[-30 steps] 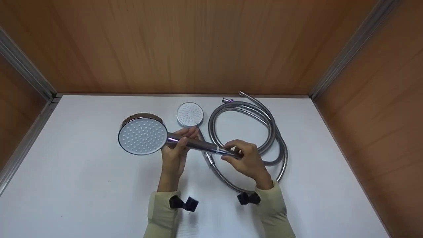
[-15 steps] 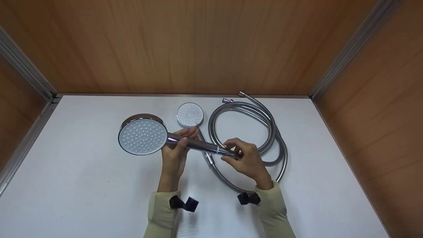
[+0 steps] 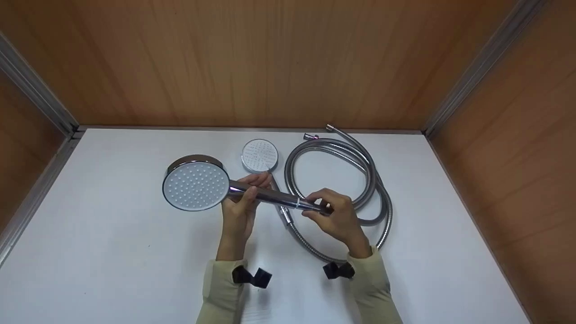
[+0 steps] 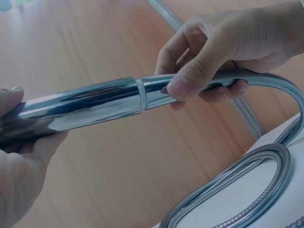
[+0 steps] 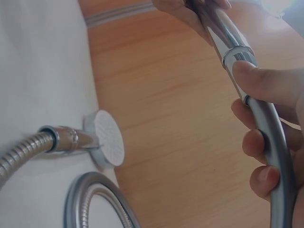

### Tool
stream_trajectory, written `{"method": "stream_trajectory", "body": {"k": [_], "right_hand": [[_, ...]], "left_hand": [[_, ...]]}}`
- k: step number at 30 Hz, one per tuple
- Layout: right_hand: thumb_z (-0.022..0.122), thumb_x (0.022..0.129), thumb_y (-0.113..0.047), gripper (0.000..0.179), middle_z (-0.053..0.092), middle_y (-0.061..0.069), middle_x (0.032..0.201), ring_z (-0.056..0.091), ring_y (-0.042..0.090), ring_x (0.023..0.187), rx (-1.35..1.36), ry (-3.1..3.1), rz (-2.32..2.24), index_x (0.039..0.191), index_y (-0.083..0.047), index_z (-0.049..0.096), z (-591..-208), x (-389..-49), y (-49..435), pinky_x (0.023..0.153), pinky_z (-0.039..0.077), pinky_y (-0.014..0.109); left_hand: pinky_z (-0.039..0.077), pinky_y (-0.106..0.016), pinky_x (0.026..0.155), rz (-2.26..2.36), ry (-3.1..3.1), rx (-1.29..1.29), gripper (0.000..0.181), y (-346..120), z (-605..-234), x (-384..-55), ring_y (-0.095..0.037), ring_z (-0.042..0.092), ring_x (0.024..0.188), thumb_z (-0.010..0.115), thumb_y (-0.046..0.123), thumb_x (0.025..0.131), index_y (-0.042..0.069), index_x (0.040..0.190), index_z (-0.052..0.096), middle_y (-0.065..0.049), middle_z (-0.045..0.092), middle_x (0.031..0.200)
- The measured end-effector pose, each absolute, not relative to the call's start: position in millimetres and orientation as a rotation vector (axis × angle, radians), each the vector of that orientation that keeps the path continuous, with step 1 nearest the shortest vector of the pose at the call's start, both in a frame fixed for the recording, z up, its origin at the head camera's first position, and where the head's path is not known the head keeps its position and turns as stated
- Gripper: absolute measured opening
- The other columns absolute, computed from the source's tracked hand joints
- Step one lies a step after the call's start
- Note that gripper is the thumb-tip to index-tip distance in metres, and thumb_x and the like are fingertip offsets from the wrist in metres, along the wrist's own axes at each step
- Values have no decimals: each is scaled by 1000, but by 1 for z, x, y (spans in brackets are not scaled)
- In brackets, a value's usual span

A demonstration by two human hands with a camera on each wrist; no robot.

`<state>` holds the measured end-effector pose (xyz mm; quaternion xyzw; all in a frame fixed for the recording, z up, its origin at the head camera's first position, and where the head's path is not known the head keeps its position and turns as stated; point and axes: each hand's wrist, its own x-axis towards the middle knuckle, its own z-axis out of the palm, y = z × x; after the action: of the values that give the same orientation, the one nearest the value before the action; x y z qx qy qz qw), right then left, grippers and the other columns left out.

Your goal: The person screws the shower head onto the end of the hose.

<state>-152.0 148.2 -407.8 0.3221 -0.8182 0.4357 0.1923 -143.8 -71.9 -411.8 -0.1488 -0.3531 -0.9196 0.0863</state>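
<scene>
A large chrome shower head [image 3: 196, 186] with a white nozzle face is held above the table, face toward me. My left hand [image 3: 238, 216] grips its handle [image 4: 80, 107] just below the head, thumb across the top. At the handle's lower end, my right hand [image 3: 335, 216] pinches the chrome end fitting [image 5: 240, 71] of a smooth grey shower hose [image 5: 273, 142]. The fitting meets the handle, with a thin pale ring [image 4: 141, 94] at the seam. Beyond the right fingers the hose bends away downward. Threads inside the joint are hidden.
Behind the hands, a smaller shower head [image 3: 259, 155] lies on the white table [image 3: 112, 252], joined to a ribbed metal hose [image 3: 310, 247]. Coiled hoses [image 3: 371, 180] lie at the right, loose ends near the back. Wooden panels [image 3: 270, 63] enclose the back and sides.
</scene>
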Motion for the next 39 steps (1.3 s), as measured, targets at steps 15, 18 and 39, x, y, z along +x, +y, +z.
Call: {"method": "stream_trajectory", "body": {"k": [15,18,39], "right_hand": [[77,78,-7,17,69,4,79,45,3,55,952,-2301,1246,93,-6,70,-405,-152,148,42,39,13],[76,79,-8,15,69,3,78,45,3,56,954,-2315,1235,93,-6,70,-406,-152,148,43,38,12],[82,72,-9,26,68,2,82,47,5,54,906,-2331,1180,91,-6,64,-404,-152,147,42,40,13]], "left_hand": [[50,-34,102,-2752,-1015,-495,21,-72,-412,-145,-20,67,106,58,-3,90,4,109,64,-9,71,110],[50,-34,103,-2754,-1018,-496,21,-72,-413,-145,-20,67,106,58,-3,90,4,109,64,-9,71,110],[50,-34,102,-2752,-1045,-465,21,-71,-411,-144,-19,67,106,62,-1,89,5,109,63,-8,71,109]]}}
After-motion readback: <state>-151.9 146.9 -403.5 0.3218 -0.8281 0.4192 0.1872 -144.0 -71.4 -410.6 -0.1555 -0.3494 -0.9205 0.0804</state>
